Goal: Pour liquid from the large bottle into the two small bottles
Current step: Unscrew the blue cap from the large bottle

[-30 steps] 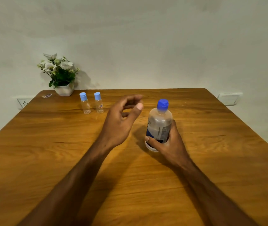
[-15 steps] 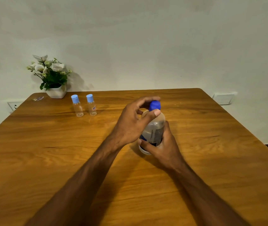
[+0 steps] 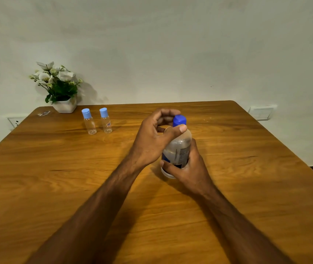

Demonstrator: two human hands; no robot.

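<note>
Right now the left hand (image 3: 152, 139) curls over the dark blue cap (image 3: 179, 120) of the large bottle (image 3: 177, 149), its thumb pressed against the cap's near side and its bent fingers wrapped round the far side, so it grips the cap. Just below, the right hand (image 3: 187, 168) holds the lower body of the same bottle, thumb across the front near the label and the other fingers hidden behind. That bottle is clear with a printed label, stands roughly upright on the wooden table (image 3: 247, 187), a little toward one o'clock from the table's middle, and its cap is on. Both bare forearms reach in from six o'clock and meet at the bottle. Well apart from the hands, toward ten o'clock, the two small bottles stand upright side by side, not touching: the left small bottle (image 3: 89, 121) and the right small bottle (image 3: 106, 121), both clear with light blue caps, the right one carrying a small sticker. Beyond them, at the table's far left corner toward eleven o'clock, sits a white pot of white flowers (image 3: 60, 88), with a small scrap (image 3: 44, 113) lying beside it at nine o'clock of the pot. Behind the table rises a pale wall (image 3: 171, 44) with a socket (image 3: 14, 121) at the left and a switch plate (image 3: 261, 111) at the right.
</note>
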